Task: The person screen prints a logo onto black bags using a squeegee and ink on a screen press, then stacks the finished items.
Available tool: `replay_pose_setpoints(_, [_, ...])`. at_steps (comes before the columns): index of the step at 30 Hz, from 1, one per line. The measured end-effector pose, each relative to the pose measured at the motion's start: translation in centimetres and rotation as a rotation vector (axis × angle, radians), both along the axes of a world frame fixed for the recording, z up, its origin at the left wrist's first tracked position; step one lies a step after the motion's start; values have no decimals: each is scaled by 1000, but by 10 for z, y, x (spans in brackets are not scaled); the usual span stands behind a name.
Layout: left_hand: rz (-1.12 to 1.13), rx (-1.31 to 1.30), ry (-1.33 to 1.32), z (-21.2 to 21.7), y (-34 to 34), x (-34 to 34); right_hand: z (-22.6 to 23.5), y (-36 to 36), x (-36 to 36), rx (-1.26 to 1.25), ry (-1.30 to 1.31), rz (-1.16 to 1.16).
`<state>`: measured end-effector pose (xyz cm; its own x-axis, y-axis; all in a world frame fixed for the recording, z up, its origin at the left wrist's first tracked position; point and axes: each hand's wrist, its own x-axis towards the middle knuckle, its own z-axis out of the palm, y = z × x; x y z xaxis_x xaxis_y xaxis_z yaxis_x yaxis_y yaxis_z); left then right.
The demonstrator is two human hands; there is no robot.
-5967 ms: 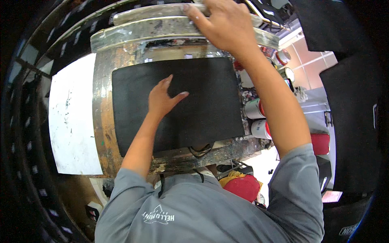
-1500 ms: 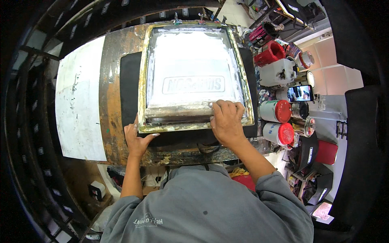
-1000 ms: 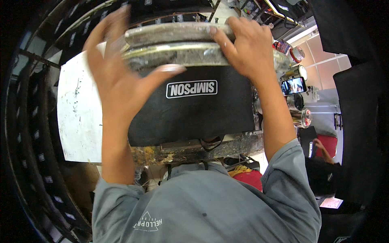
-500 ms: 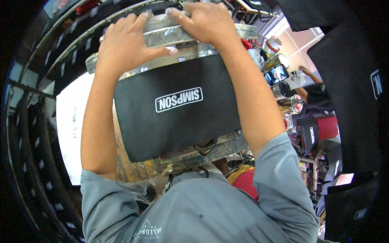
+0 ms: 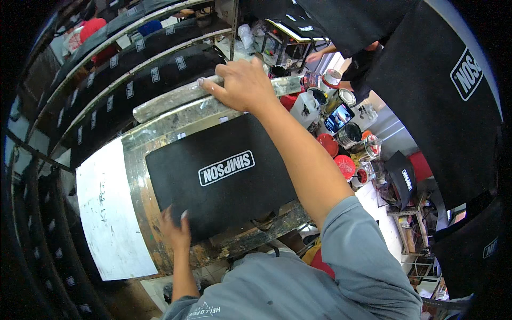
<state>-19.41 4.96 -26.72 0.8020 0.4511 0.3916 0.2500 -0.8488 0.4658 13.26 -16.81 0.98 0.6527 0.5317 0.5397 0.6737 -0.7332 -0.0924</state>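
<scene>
On the paint-crusted worktop (image 5: pixel 160 234) a black fabric panel (image 5: pixel 224 181) lies flat, a white printed mark at its middle. Half a second ago both hands held the raised screen frame (image 5: pixel 176 101) overhead; now the left hand (image 5: pixel 175 229) has come down to the panel's near left corner, fingers spread and seemingly pinching its edge, though the grip is partly hidden. The right hand (image 5: pixel 242 85) still grips the lifted frame's bar. The print looks finished and the panel ready to come off. A white sheet (image 5: pixel 109 213) lies just left of the panel. To the right, open red ink tubs (image 5: pixel 345 166) and tins (image 5: pixel 349 133) stand crowded together; red ink shows in the tubs, and the tins' contents cannot be told
</scene>
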Motion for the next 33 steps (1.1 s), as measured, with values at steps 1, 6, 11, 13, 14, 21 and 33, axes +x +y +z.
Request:
replay_pose_setpoints(1, [184,-22,54,-30,16,-26,-1,-1,-1,7,3,2])
replay_pose_setpoints(6, [477,-274,737,-56,45,-69,-1,-7,-4,-20,7,-24])
replay_pose_setpoints(11, [488,-328,712,-65,62,-60,-2,-3,-1,-19,5,-16])
replay_pose_setpoints(13, [478,-111,685,-60,48,-55,-1,0,-1,-19,5,-23])
replay_pose_setpoints(14, [419,-101,578,-70,50,-56,0,1,-1,-7,24,-36])
replay_pose_setpoints(21, [164,-702,422,-72,124,-41,-3,0,-3,68,-26,-1])
replay_pose_setpoints(33, [-90,-432,173,198,250,10,1,-5,-3,74,-7,-21])
